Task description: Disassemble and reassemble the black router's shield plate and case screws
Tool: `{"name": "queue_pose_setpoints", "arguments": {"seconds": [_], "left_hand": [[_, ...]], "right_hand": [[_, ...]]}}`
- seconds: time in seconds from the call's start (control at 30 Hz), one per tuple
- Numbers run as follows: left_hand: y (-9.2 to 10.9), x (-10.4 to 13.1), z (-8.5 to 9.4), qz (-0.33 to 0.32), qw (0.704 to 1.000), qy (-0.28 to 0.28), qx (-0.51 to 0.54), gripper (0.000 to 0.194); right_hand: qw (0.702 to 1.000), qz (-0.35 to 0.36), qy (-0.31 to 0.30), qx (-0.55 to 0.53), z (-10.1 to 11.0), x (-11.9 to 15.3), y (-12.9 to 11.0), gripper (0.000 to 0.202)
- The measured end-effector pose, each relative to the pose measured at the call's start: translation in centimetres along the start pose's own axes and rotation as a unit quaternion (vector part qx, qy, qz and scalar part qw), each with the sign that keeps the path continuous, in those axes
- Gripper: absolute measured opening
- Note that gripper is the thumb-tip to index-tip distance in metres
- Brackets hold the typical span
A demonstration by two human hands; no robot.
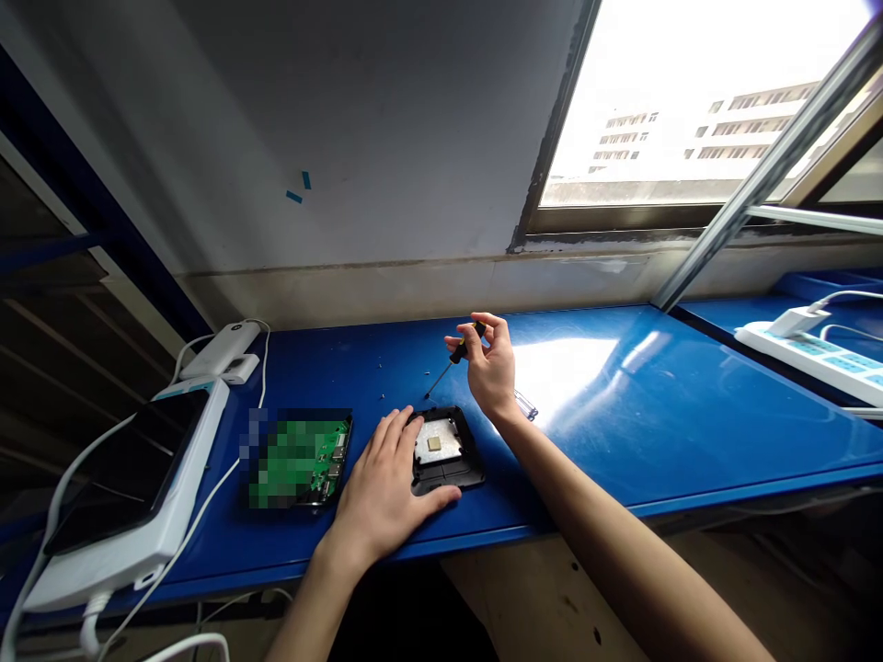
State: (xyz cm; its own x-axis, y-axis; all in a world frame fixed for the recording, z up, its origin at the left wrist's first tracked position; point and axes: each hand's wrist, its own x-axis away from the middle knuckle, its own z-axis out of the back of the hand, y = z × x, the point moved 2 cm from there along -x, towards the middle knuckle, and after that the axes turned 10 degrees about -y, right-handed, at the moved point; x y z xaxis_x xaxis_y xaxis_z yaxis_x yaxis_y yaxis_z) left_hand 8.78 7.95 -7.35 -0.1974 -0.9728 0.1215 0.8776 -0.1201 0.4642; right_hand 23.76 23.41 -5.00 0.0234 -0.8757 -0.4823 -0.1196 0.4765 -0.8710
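Observation:
My right hand [493, 363] is closed on a screwdriver [455, 359] with a black and yellow handle. Its thin shaft slants down to the left, with the tip near the table just beyond a black plastic cover [469, 467]. Around the left side of that cover, my left hand [386, 478] holds it flat, fingers at its far edge and thumb along the near edge. A silvery plate [448, 441] with a small beige square pad lies inside the cover. Left of this hand sits a green circuit board [324, 464] in a dark frame, partly blurred by pixelation.
Several small screws [427, 373] lie on the blue table [593, 432]. A small clear object [525, 405] sits behind my right wrist. At left stands a white device with a dark screen [131, 469], with cables; a white power strip [820, 354] lies far right.

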Motion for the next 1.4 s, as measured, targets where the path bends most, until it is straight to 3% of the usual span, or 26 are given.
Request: {"name": "queue_pose_setpoints", "arguments": {"seconds": [0.8,1.03,1.4], "left_hand": [[0.2,0.0,0.2,0.014,1.0,-0.02,-0.004,0.091],[0.0,0.1,0.1,0.005,1.0,-0.003,0.003,0.09],[-0.1,0.0,0.0,-0.005,1.0,0.013,0.0,0.086]], "right_hand": [[1.0,-0.016,0.011,0.005,0.2,0.0,0.2,0.037],[0.997,-0.003,0.025,0.069,0.3,0.1,-0.4,0.037],[0.999,0.011,0.017,0.031,0.1,0.2,-1.0,0.034]]}}
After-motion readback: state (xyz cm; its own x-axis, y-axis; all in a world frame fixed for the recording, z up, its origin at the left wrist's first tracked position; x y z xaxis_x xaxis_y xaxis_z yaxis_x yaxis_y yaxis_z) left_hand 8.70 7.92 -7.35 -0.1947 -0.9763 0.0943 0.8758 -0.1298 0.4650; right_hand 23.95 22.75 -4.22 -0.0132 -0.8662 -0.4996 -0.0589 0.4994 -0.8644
